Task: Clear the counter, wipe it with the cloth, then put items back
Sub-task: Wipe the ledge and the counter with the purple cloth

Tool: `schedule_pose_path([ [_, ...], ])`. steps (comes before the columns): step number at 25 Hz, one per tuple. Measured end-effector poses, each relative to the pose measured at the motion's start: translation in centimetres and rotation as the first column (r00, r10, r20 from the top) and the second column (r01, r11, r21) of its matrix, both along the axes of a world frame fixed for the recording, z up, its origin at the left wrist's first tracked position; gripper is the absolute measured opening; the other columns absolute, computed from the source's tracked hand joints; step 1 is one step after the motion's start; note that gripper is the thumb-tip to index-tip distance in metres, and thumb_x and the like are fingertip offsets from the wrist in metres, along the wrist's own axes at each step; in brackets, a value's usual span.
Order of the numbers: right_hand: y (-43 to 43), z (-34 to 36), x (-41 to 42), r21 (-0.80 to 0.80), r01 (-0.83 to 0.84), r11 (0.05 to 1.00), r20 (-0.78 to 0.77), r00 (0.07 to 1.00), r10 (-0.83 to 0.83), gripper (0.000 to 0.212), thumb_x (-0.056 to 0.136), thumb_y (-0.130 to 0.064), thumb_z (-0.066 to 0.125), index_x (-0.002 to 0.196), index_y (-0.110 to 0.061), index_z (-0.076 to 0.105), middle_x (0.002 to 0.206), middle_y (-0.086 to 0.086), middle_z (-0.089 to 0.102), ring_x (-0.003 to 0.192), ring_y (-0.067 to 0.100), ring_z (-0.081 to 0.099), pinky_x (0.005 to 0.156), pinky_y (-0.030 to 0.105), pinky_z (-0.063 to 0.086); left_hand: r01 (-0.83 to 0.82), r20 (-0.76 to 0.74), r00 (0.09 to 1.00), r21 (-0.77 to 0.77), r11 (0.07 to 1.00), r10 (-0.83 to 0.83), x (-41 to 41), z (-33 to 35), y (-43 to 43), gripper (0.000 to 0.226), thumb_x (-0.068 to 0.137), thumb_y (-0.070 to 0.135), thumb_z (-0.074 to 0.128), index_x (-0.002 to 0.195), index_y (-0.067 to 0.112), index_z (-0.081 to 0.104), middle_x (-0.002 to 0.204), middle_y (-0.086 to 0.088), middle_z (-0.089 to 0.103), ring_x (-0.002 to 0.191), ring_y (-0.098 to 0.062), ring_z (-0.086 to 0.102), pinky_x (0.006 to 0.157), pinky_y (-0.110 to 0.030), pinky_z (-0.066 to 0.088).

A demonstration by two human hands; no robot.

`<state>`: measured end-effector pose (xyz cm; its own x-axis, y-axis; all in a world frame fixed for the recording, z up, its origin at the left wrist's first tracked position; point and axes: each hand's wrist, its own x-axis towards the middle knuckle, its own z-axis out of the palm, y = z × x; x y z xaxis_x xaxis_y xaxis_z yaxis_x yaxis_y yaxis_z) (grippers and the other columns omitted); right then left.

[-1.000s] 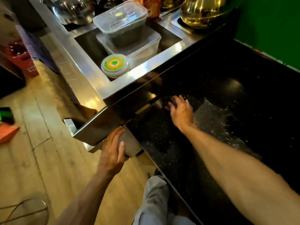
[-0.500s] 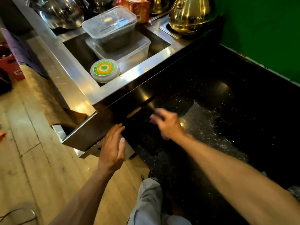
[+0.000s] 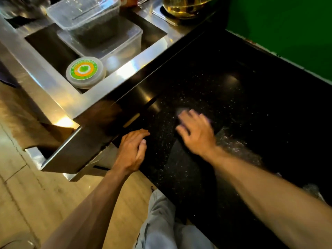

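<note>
Right hand (image 3: 195,133) lies palm down on the black speckled counter (image 3: 242,97), fingers spread and laid out flat, pressing on the cloth (image 3: 180,111). The hand is blurred, so finer detail of the fingers is lost. Only scraps of the cloth show: a grey-purple edge past the fingertips and a sliver at the far side of the hand; the rest is hidden under the palm. Left hand (image 3: 133,150) rests at the near left edge of the counter, fingers together and loosely extended, thumb alongside, holding nothing. It sits just beside the right hand, apart from the cloth. A wet streak (image 3: 233,142) glistens on the counter to the right of the right hand's wrist. Beyond the counter's left end is a recessed steel well (image 3: 124,72) holding three containers. A clear lidded upper tub (image 3: 84,13) with dark contents is stacked on a larger clear lower tub (image 3: 124,42), whose contents cannot be made out. A round tub (image 3: 84,71) with a green and orange label on its lid stands in the well's near corner, just beside the lower tub. A brass pot (image 3: 186,6) stands on the steel at the top edge of the view. A green wall (image 3: 287,24) runs behind the counter. Wooden floor (image 3: 27,194) and a grey trouser leg (image 3: 161,221) show below.
</note>
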<state>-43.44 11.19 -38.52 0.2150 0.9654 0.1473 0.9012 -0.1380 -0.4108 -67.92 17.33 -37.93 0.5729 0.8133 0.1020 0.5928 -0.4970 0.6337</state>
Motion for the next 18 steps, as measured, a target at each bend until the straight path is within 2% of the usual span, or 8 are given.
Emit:
schedule_pose_path([
  [4, -6.0, -1.1, -9.2, 0.084, -0.487, 0.869, 0.001, 0.872, 0.489, 0.044, 0.083, -0.034, 0.065, 0.125, -0.019, 0.063, 0.134, -0.001, 0.06, 0.133, 0.022, 0.046, 0.11, 0.04, 0.031, -0.021, 0.115, 0.993, 0.0, 1.0, 0.021, -0.4, 0.8, 0.0, 0.041, 0.094, 0.027, 0.034, 0.119, 0.011, 0.062, 0.12, -0.005, 0.062, 0.114, -0.018, 0.055, 0.095, -0.048, 0.044],
  [6, -6.5, -0.9, -10.7, 0.138, -0.552, 0.823, -0.07, 0.823, 0.564, 0.041, 0.08, -0.021, 0.069, 0.12, -0.015, 0.066, 0.125, 0.001, 0.066, 0.124, 0.021, 0.054, 0.105, 0.037, 0.037, -0.01, 0.101, 0.995, 0.05, 0.999, 0.005, -1.3, 0.7, 0.0, 0.041, 0.094, 0.027, 0.034, 0.118, 0.008, 0.062, 0.122, -0.009, 0.061, 0.115, -0.023, 0.055, 0.095, -0.051, 0.044],
  [8, -5.7, -0.2, -8.6, 0.264, -0.441, 0.858, -0.195, 0.847, 0.495, 0.034, 0.08, -0.013, 0.066, 0.114, -0.008, 0.07, 0.113, 0.006, 0.071, 0.109, 0.02, 0.064, 0.095, 0.032, 0.046, -0.028, 0.084, 0.996, 0.073, 0.997, 0.022, -2.1, 0.8, -0.3, 0.042, 0.094, 0.028, 0.033, 0.119, 0.008, 0.062, 0.124, -0.01, 0.06, 0.118, -0.025, 0.053, 0.097, -0.051, 0.042],
  [10, -4.4, 0.8, -4.0, 0.33, -0.194, 0.924, -0.261, 0.922, 0.287, 0.032, 0.08, -0.008, 0.068, 0.111, -0.006, 0.071, 0.108, 0.008, 0.072, 0.099, 0.021, 0.067, 0.087, 0.035, 0.053, 0.007, 0.037, 0.999, 0.074, 0.997, -0.01, -1.9, 1.1, -0.4, 0.042, 0.094, 0.029, 0.034, 0.122, 0.011, 0.06, 0.127, -0.009, 0.059, 0.121, -0.023, 0.05, 0.099, -0.046, 0.04],
  [12, -3.5, 1.3, 2.5, 0.223, 0.096, 0.97, -0.226, 0.973, -0.044, 0.031, 0.085, -0.015, 0.068, 0.115, -0.011, 0.069, 0.108, 0.007, 0.071, 0.1, 0.023, 0.066, 0.082, 0.042, 0.055, 0.084, -0.044, 0.996, 0.075, 0.994, -0.081, -0.7, 1.0, -0.8, 0.042, 0.093, 0.031, 0.036, 0.125, 0.013, 0.059, 0.131, -0.006, 0.057, 0.124, -0.02, 0.047, 0.102, -0.04, 0.037],
  [13, -3.5, 1.5, 5.3, 0.11, 0.188, 0.976, -0.153, 0.973, -0.171, 0.032, 0.088, -0.022, 0.065, 0.119, -0.013, 0.067, 0.113, 0.007, 0.069, 0.109, 0.024, 0.062, 0.087, 0.045, 0.052, 0.117, -0.069, 0.991, 0.075, 0.99, -0.112, 0.3, 0.9, -1.3, 0.043, 0.092, 0.032, 0.038, 0.126, 0.014, 0.058, 0.132, -0.005, 0.056, 0.126, -0.019, 0.046, 0.103, -0.037, 0.035],
  [15, -4.7, 0.8, 7.3, -0.049, 0.259, 0.965, -0.002, 0.966, -0.259, 0.042, 0.093, -0.036, 0.055, 0.129, -0.016, 0.061, 0.133, 0.006, 0.061, 0.131, 0.024, 0.048, 0.107, 0.048, 0.038, 0.157, -0.08, 0.985, 0.07, 0.985, -0.151, 2.1, 0.6, -2.6, 0.043, 0.091, 0.031, 0.039, 0.126, 0.014, 0.058, 0.133, -0.004, 0.055, 0.128, -0.018, 0.044, 0.104, -0.034, 0.032],
  [18, -7.5, -0.4, 2.0, -0.013, 0.185, 0.983, 0.059, 0.981, -0.184, 0.053, 0.091, -0.049, 0.049, 0.135, -0.019, 0.056, 0.143, 0.002, 0.052, 0.138, 0.022, 0.041, 0.114, 0.043, 0.023, 0.167, -0.051, 0.985, 0.063, 0.984, -0.164, 3.7, 0.3, -4.6, 0.042, 0.092, 0.028, 0.038, 0.128, 0.013, 0.056, 0.136, -0.003, 0.053, 0.131, -0.016, 0.041, 0.108, -0.032, 0.03],
])
